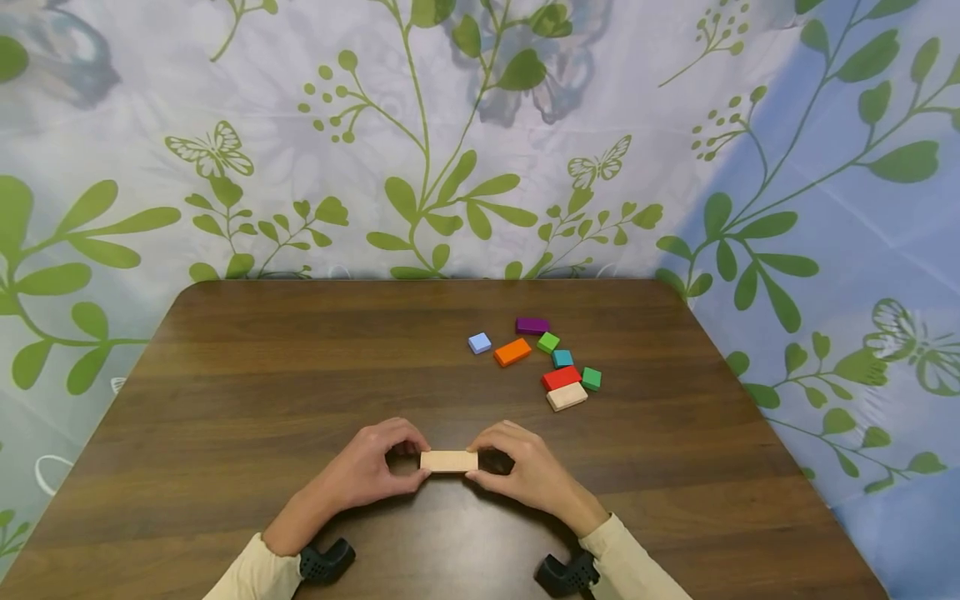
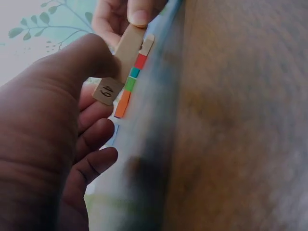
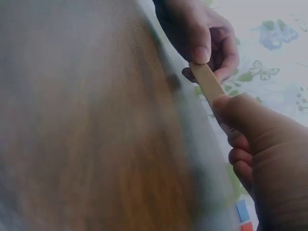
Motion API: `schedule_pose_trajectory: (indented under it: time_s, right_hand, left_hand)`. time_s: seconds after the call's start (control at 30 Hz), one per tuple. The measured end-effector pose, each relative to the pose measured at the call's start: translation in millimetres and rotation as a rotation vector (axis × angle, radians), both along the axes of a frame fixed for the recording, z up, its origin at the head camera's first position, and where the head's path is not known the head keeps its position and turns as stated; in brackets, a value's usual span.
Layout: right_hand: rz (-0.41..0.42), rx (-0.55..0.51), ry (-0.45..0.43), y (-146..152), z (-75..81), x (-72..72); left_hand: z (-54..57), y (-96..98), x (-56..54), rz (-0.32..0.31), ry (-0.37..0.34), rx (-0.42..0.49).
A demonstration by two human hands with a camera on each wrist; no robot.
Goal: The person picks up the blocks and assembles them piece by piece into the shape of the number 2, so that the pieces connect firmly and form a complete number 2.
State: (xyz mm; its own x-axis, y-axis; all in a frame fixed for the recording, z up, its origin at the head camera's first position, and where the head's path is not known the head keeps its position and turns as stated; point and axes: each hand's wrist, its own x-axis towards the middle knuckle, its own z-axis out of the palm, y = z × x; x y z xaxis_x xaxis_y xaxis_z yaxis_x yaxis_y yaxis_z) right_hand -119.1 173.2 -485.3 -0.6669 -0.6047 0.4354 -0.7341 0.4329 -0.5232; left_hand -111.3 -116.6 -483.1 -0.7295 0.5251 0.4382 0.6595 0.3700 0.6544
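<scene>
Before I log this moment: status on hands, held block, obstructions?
Left hand, right hand: each pinching one end of the wooden block. Other blocks: farther back, apart from it. No obstruction seen.

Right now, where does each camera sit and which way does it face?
Head: worn on the head, facing forward and down at the table, loose blocks and patterned cloth; left hand, right hand and sleeves show.
Left wrist: on that wrist, facing along the left hand to the held wooden block; part of the right hand shows beyond.
Right wrist: on that wrist, facing along the right hand to that block; the left hand shows beyond.
Shared: wrist views show that block from opposite ends.
</scene>
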Motion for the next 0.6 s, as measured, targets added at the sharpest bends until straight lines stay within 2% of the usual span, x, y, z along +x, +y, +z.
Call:
schedule_pose_trajectory:
  time_s: [0.43, 0.6]
  right_hand:
    - [0.051, 0.019, -0.002, -0.9, -2.7, -0.7]
    - [0.061, 0.029, -0.020, -0.8, -3.5, -0.3]
  left_hand:
    - [-5.1, -1.8, -0.1, -0.037, 0.027, -0.031]
    - [-5.4, -1.8, 0.0, -0.028, 0.042, -0.067]
